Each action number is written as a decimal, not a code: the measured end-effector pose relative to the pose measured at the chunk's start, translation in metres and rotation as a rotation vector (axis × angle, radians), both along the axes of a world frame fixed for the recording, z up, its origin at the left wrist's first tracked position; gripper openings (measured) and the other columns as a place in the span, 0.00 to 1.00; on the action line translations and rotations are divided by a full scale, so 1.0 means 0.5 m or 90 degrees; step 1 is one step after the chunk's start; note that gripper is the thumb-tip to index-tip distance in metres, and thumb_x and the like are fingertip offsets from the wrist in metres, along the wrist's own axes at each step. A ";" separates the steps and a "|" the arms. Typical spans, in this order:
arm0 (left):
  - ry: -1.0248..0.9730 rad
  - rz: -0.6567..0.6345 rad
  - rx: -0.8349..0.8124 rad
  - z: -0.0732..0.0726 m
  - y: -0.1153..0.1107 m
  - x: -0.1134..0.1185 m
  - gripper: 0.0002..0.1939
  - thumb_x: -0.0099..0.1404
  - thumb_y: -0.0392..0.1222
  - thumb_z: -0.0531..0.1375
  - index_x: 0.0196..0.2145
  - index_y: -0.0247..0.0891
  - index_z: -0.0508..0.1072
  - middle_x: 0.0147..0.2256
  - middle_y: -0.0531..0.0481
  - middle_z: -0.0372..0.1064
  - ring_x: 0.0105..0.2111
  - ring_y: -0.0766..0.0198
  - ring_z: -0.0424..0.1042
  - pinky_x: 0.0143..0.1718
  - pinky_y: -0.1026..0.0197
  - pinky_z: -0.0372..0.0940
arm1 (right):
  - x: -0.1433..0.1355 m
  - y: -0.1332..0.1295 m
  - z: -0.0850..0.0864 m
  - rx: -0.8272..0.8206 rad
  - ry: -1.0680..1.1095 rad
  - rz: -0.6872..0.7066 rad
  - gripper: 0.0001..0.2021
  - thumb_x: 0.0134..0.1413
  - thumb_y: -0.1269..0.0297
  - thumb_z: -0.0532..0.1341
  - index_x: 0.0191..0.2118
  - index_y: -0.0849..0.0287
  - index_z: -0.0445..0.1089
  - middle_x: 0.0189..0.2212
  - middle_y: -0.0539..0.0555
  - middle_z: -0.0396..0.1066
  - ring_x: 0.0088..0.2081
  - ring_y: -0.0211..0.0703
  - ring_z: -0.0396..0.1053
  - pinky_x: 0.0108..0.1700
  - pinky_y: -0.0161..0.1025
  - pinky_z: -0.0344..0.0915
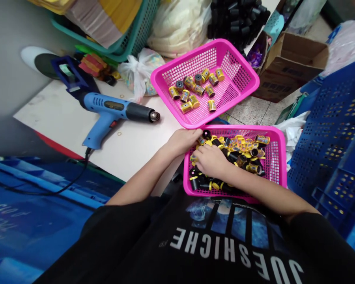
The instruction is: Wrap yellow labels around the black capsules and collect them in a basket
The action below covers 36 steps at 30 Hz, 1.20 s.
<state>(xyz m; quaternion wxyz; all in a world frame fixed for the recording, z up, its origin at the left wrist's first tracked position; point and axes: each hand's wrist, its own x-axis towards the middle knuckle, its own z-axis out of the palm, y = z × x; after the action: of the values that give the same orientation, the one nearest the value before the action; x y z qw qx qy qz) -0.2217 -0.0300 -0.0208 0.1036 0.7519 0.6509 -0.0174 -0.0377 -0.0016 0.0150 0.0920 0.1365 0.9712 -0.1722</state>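
Head view: pink basket (282, 157) sits against you, presumably for easy reach; small cylinders (253, 169) lie inside. Left hand (184, 140), right hand (213, 161) work there, fingers curled; grip unclear.

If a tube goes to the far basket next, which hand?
Probably left: the left hand is beside the far basket's near rim; the right hand is lower, inside the near basket.

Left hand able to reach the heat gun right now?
Likely yes: no basket or bag lies between the left hand and the heat gun, mostly tabletop. The hand looks busy at the near basket, though.
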 end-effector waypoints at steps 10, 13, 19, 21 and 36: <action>0.020 0.092 -0.065 0.009 -0.005 0.023 0.16 0.73 0.41 0.52 0.51 0.37 0.75 0.45 0.39 0.78 0.44 0.51 0.79 0.40 0.57 0.67 | -0.042 0.087 0.117 -0.037 0.089 -0.102 0.15 0.63 0.63 0.57 0.53 0.61 0.69 0.49 0.62 0.75 0.51 0.54 0.71 0.52 0.48 0.66; 0.031 0.109 -0.054 0.045 -0.022 0.037 0.18 0.73 0.44 0.53 0.56 0.41 0.72 0.46 0.40 0.79 0.43 0.50 0.79 0.35 0.58 0.66 | -0.052 0.183 0.168 0.038 0.197 -0.201 0.19 0.66 0.61 0.57 0.59 0.61 0.65 0.56 0.63 0.71 0.56 0.55 0.67 0.57 0.50 0.63; -0.147 0.128 -0.006 0.161 -0.058 0.013 0.20 0.69 0.53 0.58 0.55 0.44 0.72 0.35 0.51 0.79 0.32 0.59 0.76 0.30 0.62 0.61 | 0.153 0.288 0.133 0.094 0.197 -0.326 0.10 0.66 0.60 0.56 0.45 0.57 0.73 0.37 0.56 0.75 0.43 0.51 0.71 0.48 0.51 0.65; -0.204 0.165 0.041 0.178 -0.044 -0.014 0.22 0.68 0.56 0.59 0.55 0.44 0.72 0.30 0.53 0.75 0.28 0.61 0.73 0.29 0.62 0.59 | 0.252 0.276 0.084 0.129 0.162 -0.349 0.09 0.65 0.59 0.57 0.40 0.55 0.73 0.33 0.56 0.74 0.41 0.53 0.69 0.49 0.55 0.62; -0.199 -0.257 0.083 0.033 0.150 0.359 0.23 0.67 0.47 0.62 0.55 0.30 0.72 0.57 0.31 0.68 0.57 0.42 0.66 0.57 0.46 0.63 | 0.194 0.277 0.148 0.202 0.286 -0.312 0.21 0.59 0.60 0.62 0.57 0.56 0.67 0.51 0.61 0.73 0.54 0.61 0.64 0.55 0.59 0.58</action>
<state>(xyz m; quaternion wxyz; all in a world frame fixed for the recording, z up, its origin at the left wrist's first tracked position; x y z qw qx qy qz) -0.0422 0.0447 -0.0045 0.1489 0.8653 0.4633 0.1204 0.0595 0.1370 0.0890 -0.1902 0.3363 0.9203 -0.0620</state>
